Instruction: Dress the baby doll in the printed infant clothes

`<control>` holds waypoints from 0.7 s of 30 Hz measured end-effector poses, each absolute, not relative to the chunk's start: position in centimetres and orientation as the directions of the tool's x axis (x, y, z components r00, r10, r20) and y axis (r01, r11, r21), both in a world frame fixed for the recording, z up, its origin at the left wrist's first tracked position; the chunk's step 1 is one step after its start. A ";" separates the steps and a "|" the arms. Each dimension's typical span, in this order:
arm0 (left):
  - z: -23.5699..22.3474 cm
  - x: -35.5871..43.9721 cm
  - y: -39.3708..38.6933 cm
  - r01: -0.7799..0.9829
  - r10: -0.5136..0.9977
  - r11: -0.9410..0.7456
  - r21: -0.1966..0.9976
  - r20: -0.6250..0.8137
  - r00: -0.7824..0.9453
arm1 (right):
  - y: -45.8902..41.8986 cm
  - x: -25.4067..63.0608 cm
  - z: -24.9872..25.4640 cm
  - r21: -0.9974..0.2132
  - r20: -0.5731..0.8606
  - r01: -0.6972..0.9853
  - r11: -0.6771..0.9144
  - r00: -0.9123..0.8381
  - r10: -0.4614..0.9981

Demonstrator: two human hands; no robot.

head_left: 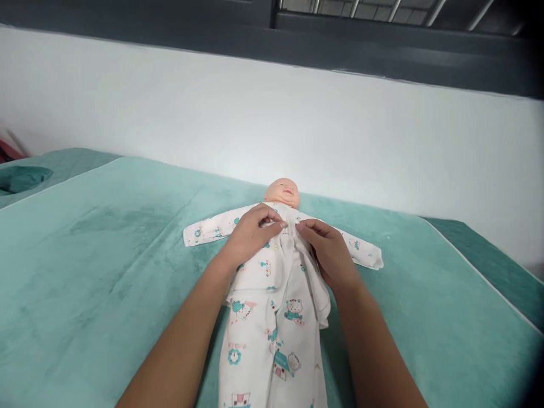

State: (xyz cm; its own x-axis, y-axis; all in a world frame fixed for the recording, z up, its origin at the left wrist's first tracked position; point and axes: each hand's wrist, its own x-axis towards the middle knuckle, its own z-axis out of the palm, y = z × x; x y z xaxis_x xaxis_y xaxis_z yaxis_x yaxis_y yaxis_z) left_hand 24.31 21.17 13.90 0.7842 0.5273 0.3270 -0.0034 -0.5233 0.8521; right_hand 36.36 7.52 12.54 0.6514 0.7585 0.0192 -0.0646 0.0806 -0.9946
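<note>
A baby doll [282,192] lies on its back, its head toward the wall. It wears a white printed baby shirt [259,272] with long sleeves spread to both sides, and matching white trousers [250,362]. My left hand [258,229] pinches one front edge of the shirt near the collar. Opposite it, my right hand [325,243] grips the other front edge between thumb and fingers. The two edges nearly meet between my fingertips. Lower down the shirt front hangs apart, its right flap loose over the trousers. Any fastener at my fingertips is too small to make out.
A green plush bed cover [127,283] lies under the doll, with darker green borders at the sides. Behind it rises a white wall [191,113], topped by a dark window frame [170,28] with metal bars. A dark green bundle [23,178] sits at the far left.
</note>
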 end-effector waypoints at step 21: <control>14.8 24.0 20.0 -0.023 0.559 -0.318 0.948 0.207 0.803 | 8.7 36.0 12.7 -0.979 0.063 -0.109 0.174 0.647 0.760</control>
State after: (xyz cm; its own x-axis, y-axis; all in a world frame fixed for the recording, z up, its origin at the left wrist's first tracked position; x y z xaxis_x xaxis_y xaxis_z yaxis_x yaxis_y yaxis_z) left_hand 24.05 20.04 14.81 0.8027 0.5594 0.2069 -0.0227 -0.3180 0.9478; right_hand 35.99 8.70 12.75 0.6472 0.7598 0.0625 -0.1092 0.1736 -0.9787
